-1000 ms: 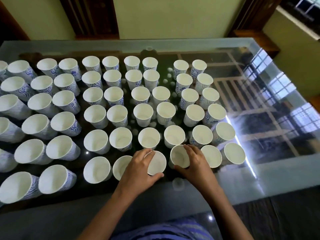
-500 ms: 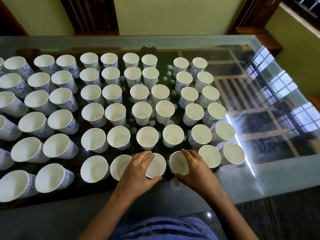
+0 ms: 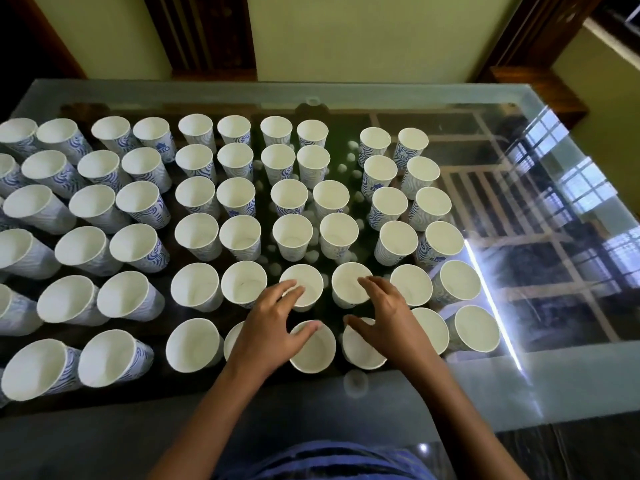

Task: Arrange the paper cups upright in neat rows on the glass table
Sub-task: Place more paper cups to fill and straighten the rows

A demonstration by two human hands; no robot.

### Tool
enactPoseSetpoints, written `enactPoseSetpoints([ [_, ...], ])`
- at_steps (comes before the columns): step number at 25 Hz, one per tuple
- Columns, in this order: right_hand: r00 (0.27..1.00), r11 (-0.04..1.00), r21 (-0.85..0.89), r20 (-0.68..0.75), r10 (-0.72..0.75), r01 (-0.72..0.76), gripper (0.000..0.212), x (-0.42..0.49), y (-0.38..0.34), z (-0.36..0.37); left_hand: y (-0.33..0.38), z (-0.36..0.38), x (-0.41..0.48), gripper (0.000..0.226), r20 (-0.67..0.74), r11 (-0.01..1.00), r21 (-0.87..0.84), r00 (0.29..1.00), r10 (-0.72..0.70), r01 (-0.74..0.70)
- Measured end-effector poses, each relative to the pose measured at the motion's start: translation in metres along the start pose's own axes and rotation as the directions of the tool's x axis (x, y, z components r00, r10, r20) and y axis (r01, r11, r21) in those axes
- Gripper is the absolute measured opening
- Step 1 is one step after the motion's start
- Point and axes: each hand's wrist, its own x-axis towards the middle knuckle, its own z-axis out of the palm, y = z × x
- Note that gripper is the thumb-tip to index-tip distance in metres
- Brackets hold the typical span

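Note:
Several white paper cups with blue swirl print stand upright in rows on the glass table (image 3: 571, 386). My left hand (image 3: 273, 327) hovers with spread fingers over a second-row cup (image 3: 308, 277), its thumb above a front-row cup (image 3: 313, 349). My right hand (image 3: 388, 318) is spread the same way, fingertips over the neighbouring second-row cup (image 3: 346, 282), thumb by another front-row cup (image 3: 362, 351). Neither hand grips a cup. The hands hide parts of the front cups.
The cups fill the table's left and middle; the left block (image 3: 86, 251) leans outward in the wide-angle view. Bare glass with window reflections (image 3: 554, 202) lies to the right. A yellow wall and dark wooden frames stand behind the table.
Both hands have let go of the two front-row cups and moved forward, fingers spreading over the second-row cups. The camera has tilted slightly.

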Motion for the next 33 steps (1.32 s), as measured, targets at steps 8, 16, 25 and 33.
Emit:
enactPoseSetpoints([
  [8, 0.996, 0.997, -0.073, 0.091, -0.026, 0.032, 0.075, 0.044, 0.001, 0.003, -0.002, 0.010, 0.042, 0.065, 0.071, 0.996, 0.074, 0.996, -0.058, 0.053],
  [16, 0.989, 0.990, -0.097, 0.123, -0.087, 0.099, 0.076, 0.036, 0.008, 0.004, -0.006, 0.014, 0.027, 0.064, 0.065, 0.997, 0.061, 0.996, -0.057, 0.053],
  [25, 0.998, 0.998, 0.003, 0.030, -0.061, 0.061, 0.079, -0.004, 0.011, -0.012, 0.008, 0.003, 0.001, 0.057, -0.027, 1.000, 0.018, 1.000, -0.009, 0.009],
  [33, 0.990, 0.995, -0.085, 0.137, -0.036, 0.048, 0.088, -0.042, 0.015, 0.001, 0.012, 0.011, -0.043, 0.059, 0.021, 0.996, 0.058, 0.998, 0.062, -0.063],
])
